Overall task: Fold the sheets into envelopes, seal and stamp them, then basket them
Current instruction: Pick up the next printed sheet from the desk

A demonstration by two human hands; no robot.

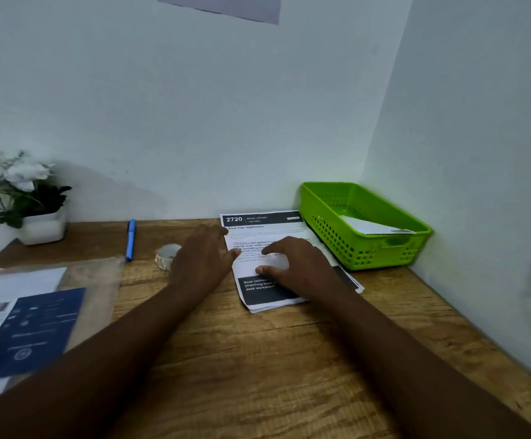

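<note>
Right hand (296, 264) spread on sheets (267, 245); left hand (201, 261) relaxed at their left edge.

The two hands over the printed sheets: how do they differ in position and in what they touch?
The left hand sits at the left edge of the printed sheets, mostly over the wooden desk; the right hand lies squarely on the stack. The left hand's fingers reach only the sheets' edge, while the right hand's spread fingers and thumb press on the top sheet's middle. Both look open, palms down.
</note>
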